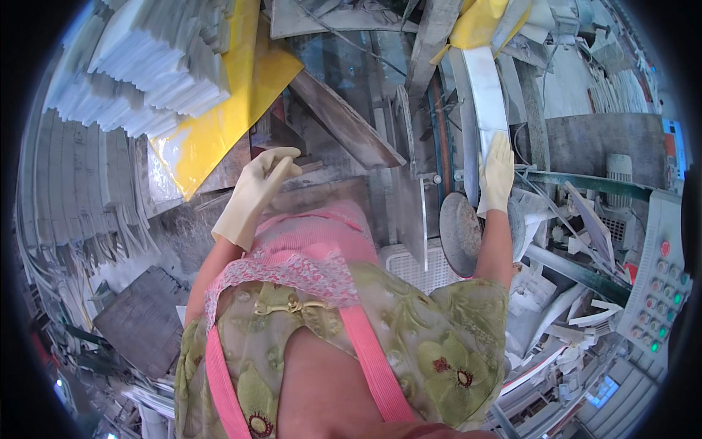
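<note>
While the near part of a white strip (488, 95) is covered by the right gloved hand (499, 172), the work is judged to be in mid-course; whether the strip is already finished cannot be told.

Listed from the left: bundled grey-white strips (80, 175), set close together; above them, stacked white slabs (157, 66) with uneven ends, not shown clearly enough to be classed as worked or unworked. Below, a dark board (146, 318), seen at a tilt. Beside the slabs, a yellow sheet (212, 124), drawn to a corner. Next, the left gloved hand (259, 183), loosely curled, with a narrow gap between thumb and fingers; no object is seen in it.

Centre: a wooden plank (347, 121), set aslant; an upright metal plate (411, 183), by which the left hand is separated from the strip; beneath, a white perforated basket (417, 265); a round grey disc (459, 234), placed near the strip's near end and partly hidden by the right forearm (495, 245).

Right of centre: the strip itself, extended lengthwise from a yellow cover (479, 22) to the right hand, by which it is touched with fingers straight and together; whether its edge is clasped cannot be told. Farther right: a green rail (585, 181) and a control panel (654, 274) with rows of buttons; the space is crowded by both.
</note>
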A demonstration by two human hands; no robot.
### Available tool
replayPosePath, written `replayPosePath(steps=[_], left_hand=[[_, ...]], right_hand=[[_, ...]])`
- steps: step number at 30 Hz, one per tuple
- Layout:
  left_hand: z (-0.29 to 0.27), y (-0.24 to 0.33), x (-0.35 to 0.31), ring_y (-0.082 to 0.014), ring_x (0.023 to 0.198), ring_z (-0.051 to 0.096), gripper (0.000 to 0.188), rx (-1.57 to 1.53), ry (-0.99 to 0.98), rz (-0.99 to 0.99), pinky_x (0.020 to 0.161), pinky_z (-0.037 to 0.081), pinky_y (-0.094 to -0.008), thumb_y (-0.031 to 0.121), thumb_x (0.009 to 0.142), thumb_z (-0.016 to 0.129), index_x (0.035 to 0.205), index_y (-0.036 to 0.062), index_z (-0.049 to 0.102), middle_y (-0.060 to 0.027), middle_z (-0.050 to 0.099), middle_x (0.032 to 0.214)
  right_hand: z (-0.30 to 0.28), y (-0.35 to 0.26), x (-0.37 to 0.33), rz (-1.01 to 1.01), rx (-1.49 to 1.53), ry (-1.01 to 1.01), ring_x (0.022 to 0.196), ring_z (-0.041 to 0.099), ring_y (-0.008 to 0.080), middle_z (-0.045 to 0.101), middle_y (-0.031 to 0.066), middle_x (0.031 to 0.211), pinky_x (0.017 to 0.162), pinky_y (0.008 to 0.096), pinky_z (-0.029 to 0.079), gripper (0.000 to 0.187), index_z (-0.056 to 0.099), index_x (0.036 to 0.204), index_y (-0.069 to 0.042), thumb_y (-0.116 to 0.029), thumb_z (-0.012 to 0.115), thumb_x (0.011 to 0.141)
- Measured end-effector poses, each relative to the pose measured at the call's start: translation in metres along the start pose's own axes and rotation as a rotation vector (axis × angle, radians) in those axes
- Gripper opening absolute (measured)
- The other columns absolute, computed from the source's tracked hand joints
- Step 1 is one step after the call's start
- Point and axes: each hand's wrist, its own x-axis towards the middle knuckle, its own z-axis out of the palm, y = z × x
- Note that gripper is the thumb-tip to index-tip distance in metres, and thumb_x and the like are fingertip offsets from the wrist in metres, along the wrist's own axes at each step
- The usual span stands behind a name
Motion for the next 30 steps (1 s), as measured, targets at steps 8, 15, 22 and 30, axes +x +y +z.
replayPosePath(steps=[8,15,22,30], left_hand=[[0.016,0.010,-0.005,-0.0158,0.101,0.067,0.040,-0.053,-0.084,0.078,0.091,0.052,-0.0306,0.032,0.103,0.056,0.128,0.0024,0.063,-0.0082,0.072,0.104],[-0.001,0.004,-0.034,-0.0191,0.096,0.070,0.040,-0.053,0.134,0.038,0.089,0.054,-0.0350,0.034,0.099,0.056,0.122,0.0039,0.066,-0.0097,0.075,0.101],[-0.020,-0.007,-0.068,-0.0169,0.098,0.069,0.039,-0.178,0.265,-0.002,0.085,0.053,-0.0329,0.032,0.098,0.055,0.123,0.0036,0.065,-0.0082,0.073,0.104],[-0.045,-0.025,-0.049,-0.0185,0.095,0.068,0.041,-0.172,0.151,0.079,0.085,0.053,-0.0338,0.036,0.094,0.056,0.119,0.0057,0.067,-0.0072,0.074,0.101]], right_hand=[[-0.024,0.005,0.031,-0.180,0.124,0.186,0.116,0.057,0.0379,0.064,0.0196,0.124,0.103,0.0421,0.044,0.046,0.061,0.126,0.003,-0.016,0.071,0.085],[0.009,0.012,0.084,-0.161,0.046,-0.191,0.144,0.041,0.0333,0.046,0.0215,0.151,0.119,0.0426,0.031,0.064,0.045,0.145,0.004,-0.005,0.062,0.085],[0.010,0.006,0.091,-0.266,-0.221,-0.158,0.148,0.033,0.0326,0.033,0.0186,0.161,0.119,0.0420,0.032,0.069,0.027,0.156,0.001,-0.014,0.055,0.094],[-0.089,-0.050,0.098,0.300,0.567,-0.179,0.103,0.064,0.0384,0.066,0.0263,0.117,0.091,0.0461,0.049,0.053,0.063,0.123,0.007,-0.040,0.060,0.099]])
